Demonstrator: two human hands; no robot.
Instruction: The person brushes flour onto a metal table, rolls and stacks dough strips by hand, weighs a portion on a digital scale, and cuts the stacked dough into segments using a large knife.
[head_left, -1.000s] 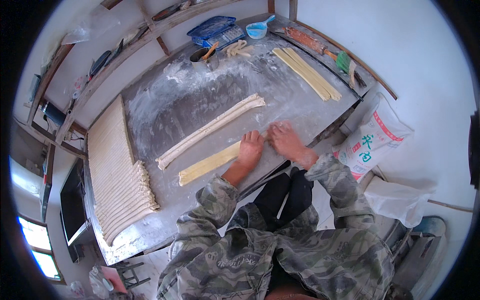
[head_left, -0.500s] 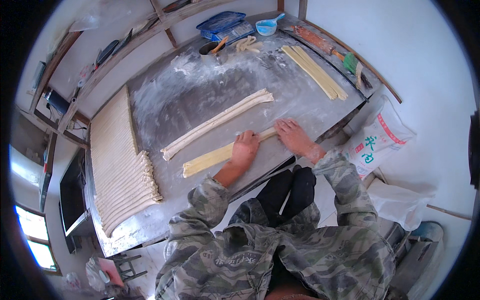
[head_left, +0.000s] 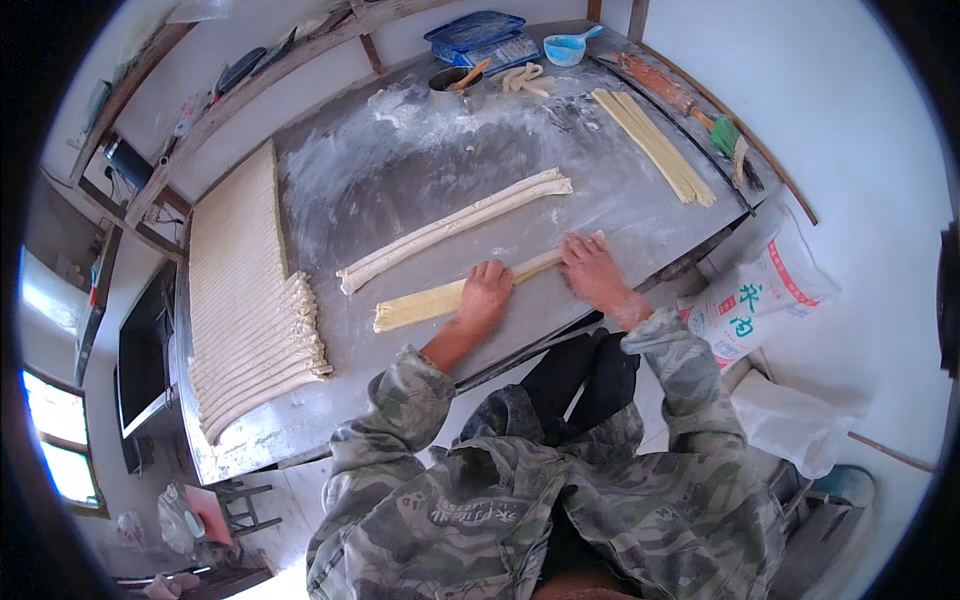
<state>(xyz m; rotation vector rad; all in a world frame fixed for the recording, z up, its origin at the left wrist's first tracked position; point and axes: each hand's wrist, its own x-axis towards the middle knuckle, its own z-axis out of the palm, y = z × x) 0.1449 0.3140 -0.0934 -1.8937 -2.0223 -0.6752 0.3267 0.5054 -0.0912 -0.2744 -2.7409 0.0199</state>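
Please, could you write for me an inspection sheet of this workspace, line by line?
Surface: grey table, dusted with flour in patches.
Work things: pale yellow dough strip under both hands; rolled dough length beyond it; row of dough strips at left; flat strips at upper right.
Clutter: blue scale, metal cup, blue scoop, rolling pin, green brush along far and right edges.
Hands: left hand and right hand on the strip, grip partly hidden.
Cables: thin dark cable by the left shelf.
Surroundings: printed sack and white plastic bag at right; bright window at left.
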